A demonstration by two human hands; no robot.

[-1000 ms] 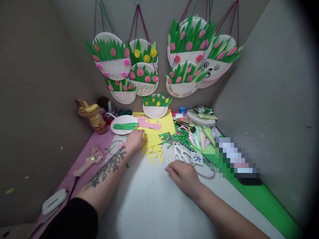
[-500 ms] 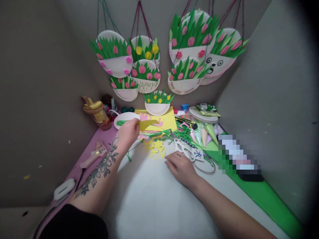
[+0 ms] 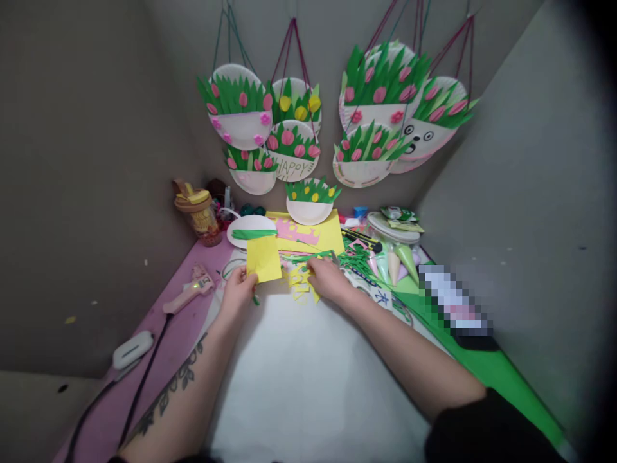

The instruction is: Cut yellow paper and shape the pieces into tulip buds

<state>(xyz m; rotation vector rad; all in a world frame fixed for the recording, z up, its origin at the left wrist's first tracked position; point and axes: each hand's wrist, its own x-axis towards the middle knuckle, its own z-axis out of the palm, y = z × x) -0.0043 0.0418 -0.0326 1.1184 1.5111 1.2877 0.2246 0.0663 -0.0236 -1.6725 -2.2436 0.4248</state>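
My left hand (image 3: 238, 290) pinches the lower edge of a yellow paper piece (image 3: 263, 259) and holds it upright above the white table sheet (image 3: 308, 386). My right hand (image 3: 326, 278) rests knuckles up on a heap of yellow paper scraps (image 3: 301, 284), its fingers curled down onto them; whether it holds any of them is hidden. Green paper strips (image 3: 354, 260) lie just right of that hand. Behind the left hand stands a paper plate (image 3: 250, 228) with green strips on it.
A hot glue gun (image 3: 189, 297) with its cord lies on the pink mat at left. A lidded jar (image 3: 198, 215) stands in the back left corner. Yellow and pink sheets (image 3: 308, 235), stacked plates (image 3: 390, 230) and paper cones (image 3: 395, 263) crowd the back. Flower-plate crafts (image 3: 289, 135) hang on the wall.
My left hand lifted the yellow paper piece from the table and drew it back toward me. My right hand moved forward and left from beside the scissors onto the yellow scraps.
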